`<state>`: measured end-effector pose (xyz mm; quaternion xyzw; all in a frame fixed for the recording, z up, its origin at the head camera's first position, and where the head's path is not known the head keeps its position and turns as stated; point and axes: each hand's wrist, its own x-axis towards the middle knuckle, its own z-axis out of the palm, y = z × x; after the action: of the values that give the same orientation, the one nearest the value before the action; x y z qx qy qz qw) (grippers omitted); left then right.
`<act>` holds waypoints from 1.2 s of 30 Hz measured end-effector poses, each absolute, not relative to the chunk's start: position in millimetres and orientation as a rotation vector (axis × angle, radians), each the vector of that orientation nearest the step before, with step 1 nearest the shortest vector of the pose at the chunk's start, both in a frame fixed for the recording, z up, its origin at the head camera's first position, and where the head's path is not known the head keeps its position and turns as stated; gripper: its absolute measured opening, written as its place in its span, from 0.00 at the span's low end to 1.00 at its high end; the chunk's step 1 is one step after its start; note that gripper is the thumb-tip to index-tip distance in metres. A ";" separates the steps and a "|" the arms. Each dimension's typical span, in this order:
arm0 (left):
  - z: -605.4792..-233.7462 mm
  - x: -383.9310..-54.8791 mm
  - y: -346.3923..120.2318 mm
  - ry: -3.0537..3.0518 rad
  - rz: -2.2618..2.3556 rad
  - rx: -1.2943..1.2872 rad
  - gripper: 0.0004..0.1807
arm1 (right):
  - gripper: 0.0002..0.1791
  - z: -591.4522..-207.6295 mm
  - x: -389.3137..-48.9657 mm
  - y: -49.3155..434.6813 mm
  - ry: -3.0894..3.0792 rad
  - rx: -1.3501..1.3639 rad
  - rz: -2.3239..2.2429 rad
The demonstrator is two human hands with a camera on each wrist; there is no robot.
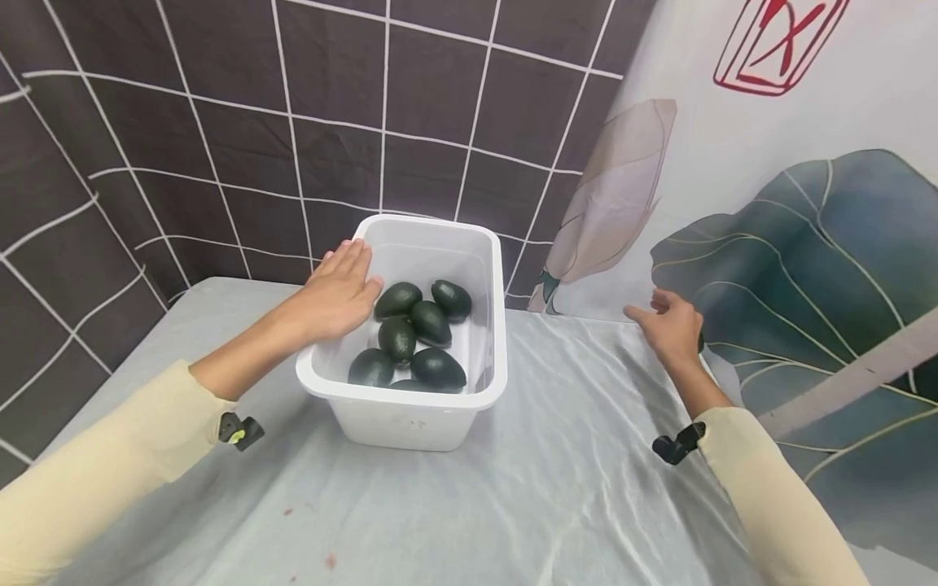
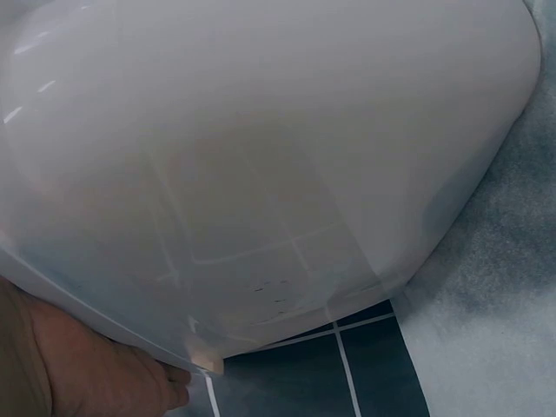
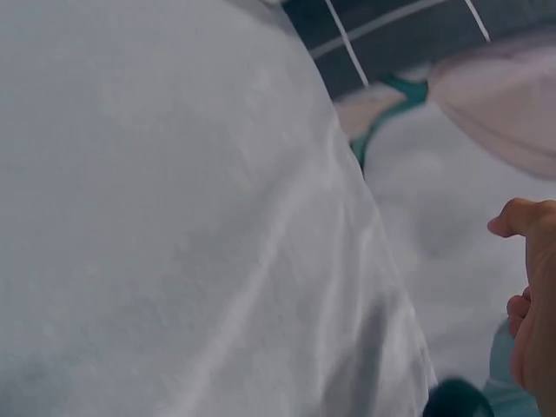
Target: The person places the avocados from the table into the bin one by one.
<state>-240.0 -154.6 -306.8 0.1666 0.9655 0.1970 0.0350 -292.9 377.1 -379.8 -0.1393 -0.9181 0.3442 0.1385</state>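
My left hand [image 1: 339, 290] rests at the left rim of a white plastic tub [image 1: 418, 427], its fingers straight and the thumb towards the inside. Several dark green avocados [image 1: 430, 324] lie in the tub. In the left wrist view, the tub's wall [image 2: 278, 174] fills most of the picture, with part of the left hand [image 2: 104, 369] beneath its edge. My right hand [image 1: 672, 330] hovers by the table's right back edge, thumb spread away from loosely bent fingers. A dark rounded thing [image 3: 458, 400] shows near the right hand [image 3: 534, 287], mostly hidden.
A pale cloth [image 1: 572, 488] with wrinkles covers the table. Behind it hangs a dark backdrop [image 1: 337, 106] with white grid lines. On the right stands a white sheet printed with large leaves [image 1: 799, 260], close beyond the table edge.
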 end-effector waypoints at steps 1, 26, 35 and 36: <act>-306.6 -239.9 -154.9 2.967 0.607 0.511 0.41 | 0.45 -380.2 -294.7 381.3 -2.656 -0.415 0.990; -306.5 -238.8 -156.3 2.962 0.634 0.518 0.41 | 0.53 -393.0 -300.7 435.8 -2.688 -0.733 0.850; -308.1 -239.9 -156.9 2.956 0.642 0.518 0.42 | 0.55 -398.4 -294.7 447.1 -2.758 -0.829 0.876; -308.3 -240.3 -156.7 2.958 0.642 0.518 0.42 | 0.56 -399.0 -294.2 448.3 -2.773 -0.838 0.875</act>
<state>-240.3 -156.7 -308.3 0.1687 0.9626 0.2089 0.0354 -294.2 448.3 -399.0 -0.2765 -0.9148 0.2886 0.0578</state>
